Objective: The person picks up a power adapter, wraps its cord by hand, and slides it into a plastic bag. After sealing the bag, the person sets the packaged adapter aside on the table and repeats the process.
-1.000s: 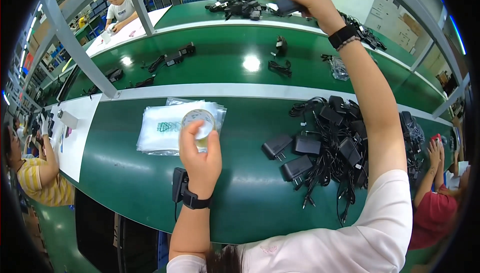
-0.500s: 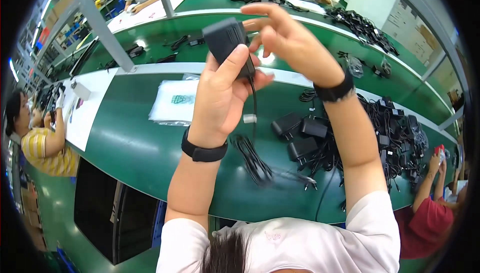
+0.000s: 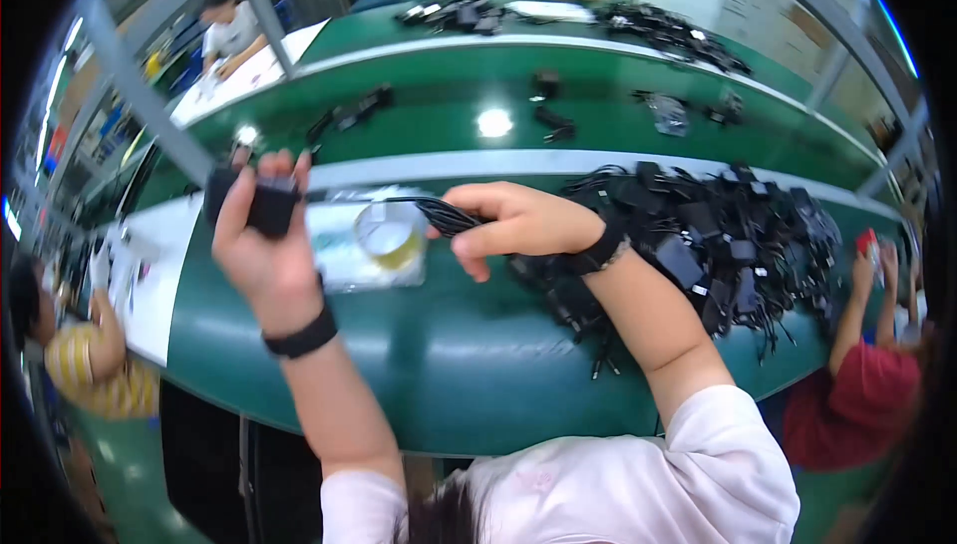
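My left hand, raised at the left, grips a black power adapter. From the adapter a black cable runs right to my right hand, whose fingers are closed on its coiled bundle. Beneath the stretched cable lies a stack of clear plastic bags on the green table. A roll of tape, yellowish at its rim, rests on those bags. Just right of my right hand spreads a big tangled heap of black adapters with cables.
Grey metal posts frame the bench. More black adapters lie on the far green table. A person in a yellow striped top sits at left; one in red works at right. Others sit behind.
My hands have moved down and apart; the adapter has gone left. My right hand has taken hold of the coiled cable, which lay on the table before. The tape roll now shows on the bags.
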Available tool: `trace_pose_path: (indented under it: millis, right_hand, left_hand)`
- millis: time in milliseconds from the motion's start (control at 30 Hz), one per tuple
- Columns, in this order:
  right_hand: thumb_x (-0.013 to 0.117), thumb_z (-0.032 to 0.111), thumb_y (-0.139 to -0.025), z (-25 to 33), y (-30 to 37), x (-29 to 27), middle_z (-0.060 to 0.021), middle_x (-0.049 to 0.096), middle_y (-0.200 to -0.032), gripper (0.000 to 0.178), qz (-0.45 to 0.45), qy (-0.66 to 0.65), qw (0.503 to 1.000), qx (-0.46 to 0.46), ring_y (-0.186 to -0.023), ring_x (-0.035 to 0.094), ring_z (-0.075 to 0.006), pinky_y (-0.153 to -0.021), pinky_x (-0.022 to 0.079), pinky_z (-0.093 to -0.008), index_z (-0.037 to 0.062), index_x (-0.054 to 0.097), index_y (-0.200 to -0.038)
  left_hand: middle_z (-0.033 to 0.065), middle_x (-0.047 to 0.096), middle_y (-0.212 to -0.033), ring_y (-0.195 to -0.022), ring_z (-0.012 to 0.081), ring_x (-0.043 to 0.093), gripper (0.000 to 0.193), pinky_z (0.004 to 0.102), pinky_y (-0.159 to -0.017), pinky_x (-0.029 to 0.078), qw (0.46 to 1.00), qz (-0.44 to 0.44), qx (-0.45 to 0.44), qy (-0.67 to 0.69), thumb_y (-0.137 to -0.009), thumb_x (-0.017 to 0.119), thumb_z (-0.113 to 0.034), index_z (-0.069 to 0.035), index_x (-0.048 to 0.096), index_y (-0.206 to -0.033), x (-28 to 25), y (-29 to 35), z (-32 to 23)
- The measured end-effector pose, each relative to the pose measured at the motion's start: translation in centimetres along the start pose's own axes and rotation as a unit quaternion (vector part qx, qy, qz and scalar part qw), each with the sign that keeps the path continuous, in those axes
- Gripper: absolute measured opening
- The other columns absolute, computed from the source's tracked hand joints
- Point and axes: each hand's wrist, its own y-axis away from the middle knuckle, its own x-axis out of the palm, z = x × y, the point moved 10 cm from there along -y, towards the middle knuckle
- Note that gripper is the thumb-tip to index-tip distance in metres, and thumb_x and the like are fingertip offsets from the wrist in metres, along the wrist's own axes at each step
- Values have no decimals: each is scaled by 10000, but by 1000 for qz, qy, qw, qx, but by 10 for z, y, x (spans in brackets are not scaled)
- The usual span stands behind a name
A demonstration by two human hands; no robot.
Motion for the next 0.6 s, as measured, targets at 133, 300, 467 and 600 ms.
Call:
trace_pose_path:
  millis: [133, 300, 467, 600]
  right_hand:
    - [491, 273, -905, 48, 14, -18, -80, 638, -850, 288, -93, -49, 981, -164, -701, 584, -143, -642, 445, -240, 5, 581, -960]
    - [545, 322, -872, 20, 25, -63, -23, 561, -593, 333, -338, 222, 912, -64, -571, 510, -75, -537, 409, -232, 12, 618, -775]
    - [648, 128, -802, -1, 27, -60, 1, 517, -552, 269, -348, 233, 906, -62, -536, 462, -18, -463, 339, -180, 55, 413, -912]
    - [647, 126, -808, 11, 22, -48, -7, 586, -690, 339, -344, 256, 894, -131, -599, 518, -26, -518, 409, -188, 27, 517, -1106]
  left_hand:
    - [123, 558, -922, -797, 253, 569, 344, 391, -793, 471, 986, 18, -116, -118, -694, 590, -6, 3, 508, -1028, -2, 43, 57]
    - [107, 574, -860, -794, 250, 590, 386, 411, -747, 495, 974, 79, -194, -87, -622, 630, 12, -8, 515, -990, 5, 71, 119]
    - [97, 566, -872, -797, 237, 595, 397, 366, -695, 513, 962, 41, -254, -87, -614, 636, 23, -10, 517, -991, -12, 78, 134]
    - [94, 573, -844, -772, 210, 588, 321, 332, -682, 506, 963, 19, -259, -73, -677, 620, -5, 4, 521, -982, -14, 81, 130]
